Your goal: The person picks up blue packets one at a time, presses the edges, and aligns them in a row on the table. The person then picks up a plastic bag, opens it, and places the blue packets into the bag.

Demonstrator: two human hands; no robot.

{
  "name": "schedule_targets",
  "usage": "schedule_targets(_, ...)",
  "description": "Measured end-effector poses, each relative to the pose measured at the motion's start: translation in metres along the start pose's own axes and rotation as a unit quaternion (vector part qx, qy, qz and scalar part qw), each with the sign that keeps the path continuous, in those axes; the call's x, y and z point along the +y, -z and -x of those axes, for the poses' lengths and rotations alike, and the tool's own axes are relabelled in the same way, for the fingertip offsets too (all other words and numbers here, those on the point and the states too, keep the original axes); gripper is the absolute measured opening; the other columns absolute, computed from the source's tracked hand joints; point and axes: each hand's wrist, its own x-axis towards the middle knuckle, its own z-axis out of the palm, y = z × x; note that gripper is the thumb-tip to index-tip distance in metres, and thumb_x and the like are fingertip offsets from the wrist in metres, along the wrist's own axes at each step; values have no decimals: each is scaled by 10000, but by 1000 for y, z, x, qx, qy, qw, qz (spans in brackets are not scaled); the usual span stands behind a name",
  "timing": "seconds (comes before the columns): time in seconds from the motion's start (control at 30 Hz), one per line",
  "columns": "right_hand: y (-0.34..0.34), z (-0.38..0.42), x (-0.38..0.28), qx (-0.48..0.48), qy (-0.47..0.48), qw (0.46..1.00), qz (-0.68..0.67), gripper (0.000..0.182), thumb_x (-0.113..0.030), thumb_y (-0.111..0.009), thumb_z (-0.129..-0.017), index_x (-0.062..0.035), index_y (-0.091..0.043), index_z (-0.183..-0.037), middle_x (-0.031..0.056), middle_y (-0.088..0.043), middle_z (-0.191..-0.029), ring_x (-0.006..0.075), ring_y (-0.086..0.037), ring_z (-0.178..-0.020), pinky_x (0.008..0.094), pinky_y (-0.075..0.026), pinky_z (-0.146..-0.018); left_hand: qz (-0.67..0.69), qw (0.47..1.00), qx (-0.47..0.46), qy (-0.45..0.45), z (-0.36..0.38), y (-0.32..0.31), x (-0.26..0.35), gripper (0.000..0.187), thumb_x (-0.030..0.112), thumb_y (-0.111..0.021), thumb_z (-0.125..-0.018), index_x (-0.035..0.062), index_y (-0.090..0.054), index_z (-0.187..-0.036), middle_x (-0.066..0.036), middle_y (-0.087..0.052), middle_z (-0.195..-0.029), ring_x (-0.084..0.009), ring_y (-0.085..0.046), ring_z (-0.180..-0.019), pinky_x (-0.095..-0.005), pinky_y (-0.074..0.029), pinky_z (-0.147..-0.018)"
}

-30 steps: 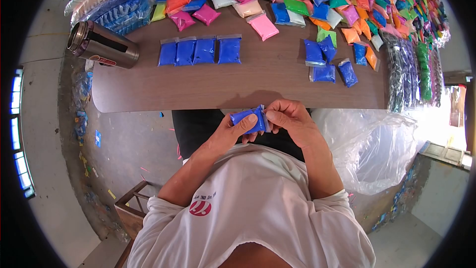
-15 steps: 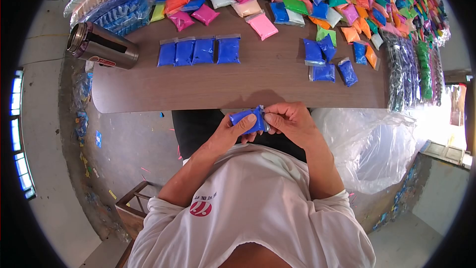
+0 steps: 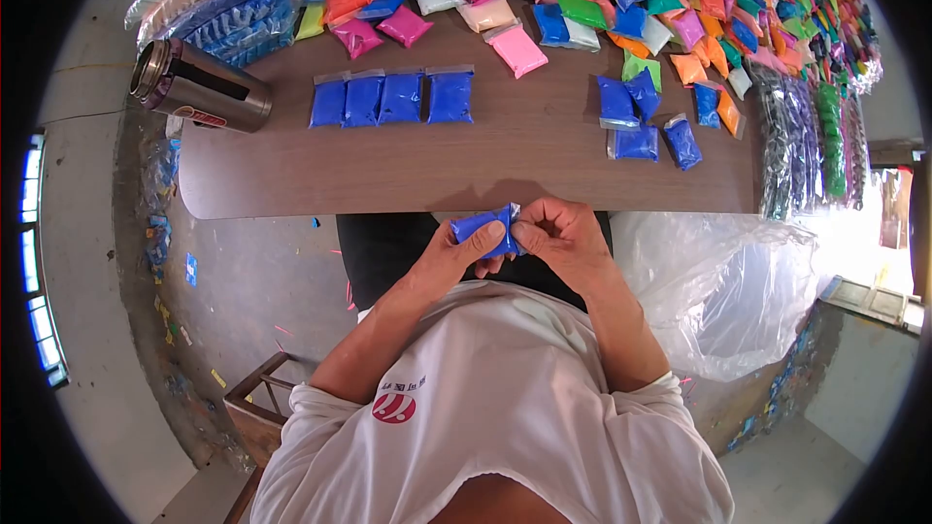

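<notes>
Just off the table's front edge, my left hand is closed on a blue packet, its thumb lying across the front. My right hand pinches the clear right end of the same packet. On the table, blue packets lie in a row at left centre, one slightly apart from the others. More blue packets lie loosely grouped at the right, partly overlapping.
Colourful packets are heaped along the table's back. A steel flask lies at the left. Bundled clear-wrapped packets hang at the right edge. A large clear plastic bag and a wooden stool stand below the table.
My right hand has shifted very slightly left at the packet's end. My left hand keeps its hold, and the packets on the table lie as before.
</notes>
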Motion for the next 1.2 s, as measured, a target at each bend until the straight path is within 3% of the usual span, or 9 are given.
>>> schedule_targets(0.07,-1,0,0,2,5,1000,-3,129,-53,-626,-910,68,-599,-875,96,-655,-790,142,-631,-718,273,-526,-663,7,1000,1,1,-1,1,-3,448,461,-541,-946,35,-644,-853,-38,-605,-696,-89,-523,-593,-228,-405,-524)
schedule_targets(0.17,-5,0,-8,-9,-4,999,-46,219,-179,-683,-890,16,-591,-848,52,-622,-775,125,-588,-724,260,-487,-653,10,1000,1,2,-1,1,-1,428,452,-552,-942,41,-640,-862,-38,-604,-704,-91,-524,-602,-236,-410,-542)
schedule_targets(0.47,-15,3,-13,33,19,996,-77,122,-103,-643,-906,-20,-596,-830,14,-601,-744,80,-529,-680,238,-446,-621,21,1000,-5,0,-3,-2,-4,415,467,-635,-888,52,-623,-876,-23,-584,-730,-93,-525,-661,-251,-435,-602)
schedule_targets(0.57,-17,4,-17,29,37,997,-63,159,-147,-633,-920,-31,-605,-815,1,-593,-738,73,-506,-661,228,-423,-608,19,1000,4,10,-3,-2,-2,408,456,-647,-882,49,-623,-889,-26,-588,-742,-100,-532,-673,-258,-445,-613)
schedule_targets(0.77,5,-1,-8,-35,-17,997,-70,218,-204,-573,-968,-27,-601,-843,2,-598,-748,77,-480,-650,221,-417,-617,38,999,-21,2,-2,-7,9,429,466,-631,-890,39,-627,-936,-44,-608,-756,-109,-544,-656,-257,-441,-586)
schedule_targets(1.07,15,-1,-7,-115,-21,986,-120,249,-240,-561,-970,-28,-610,-848,25,-628,-774,89,-540,-685,255,-448,-678,92,992,-76,28,-3,-3,-1,454,499,-596,-897,52,-639,-964,-84,-651,-860,-105,-565,-635,-234,-429,-531)
schedule_targets(1.2,15,-2,-10,-108,-38,985,-126,184,-175,-575,-953,-23,-611,-856,35,-635,-776,96,-564,-697,243,-461,-663,114,990,-77,36,-2,-5,4,457,503,-599,-892,51,-631,-948,-86,-648,-849,-112,-570,-627,-234,-427,-518)
